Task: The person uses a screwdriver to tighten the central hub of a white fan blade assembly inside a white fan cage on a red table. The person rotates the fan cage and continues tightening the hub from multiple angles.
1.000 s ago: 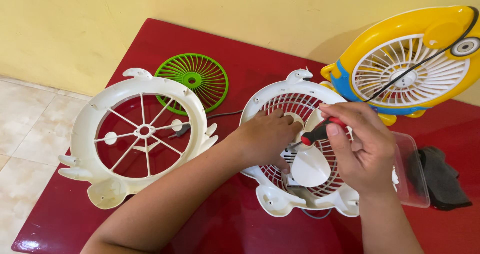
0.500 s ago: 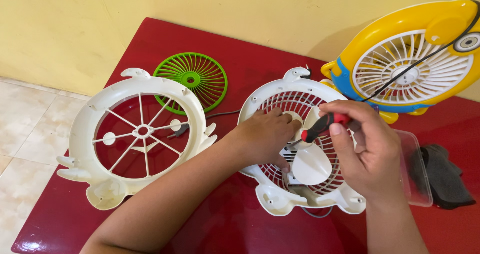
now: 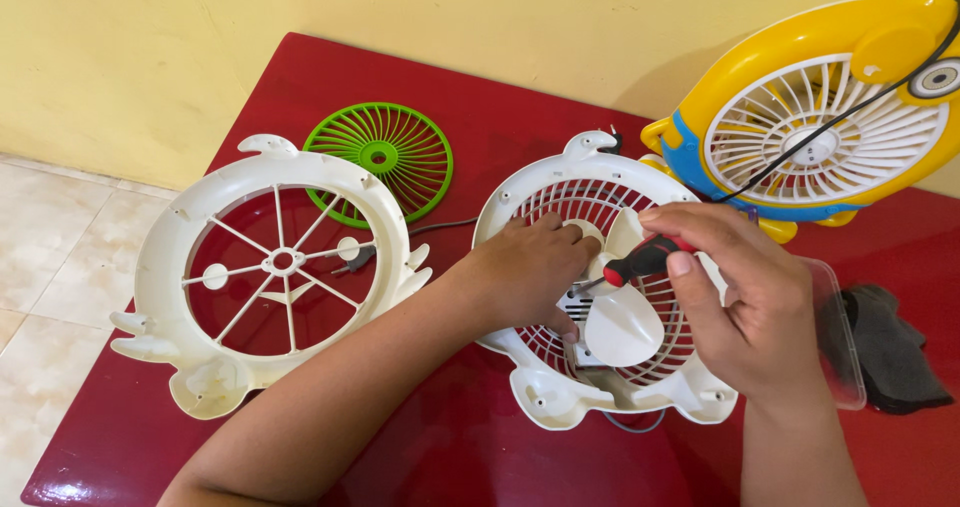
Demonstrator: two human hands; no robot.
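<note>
We're over the red tabletop point(image 3: 480, 97), and the job looks about half done, as we read it. The white front frame point(image 3: 180, 267) already lies off to the left, apart from the rest, and the green grille point(image 3: 380, 157) lies flat just behind it, so the fan is opened up. What's left, we judge, is the work at the hub: the white rear housing point(image 3: 545, 392) sits in the middle with its white blade point(image 3: 620, 332) still in place.

The yellow and blue fan point(image 3: 860, 37) stands whole at the far right, untouched, with a clear plastic box point(image 3: 835, 347) and a dark cloth point(image 3: 895, 352) near it.

Our left hand point(image 3: 525, 272) lies curled on the housing's grille, fingers bracing beside the hub. Our right hand point(image 3: 740, 302) is closed around the red and black screwdriver point(image 3: 640, 260), its tip angled down towards the hub, just beside the left fingertips. Whether the tip is seated we can't tell.
</note>
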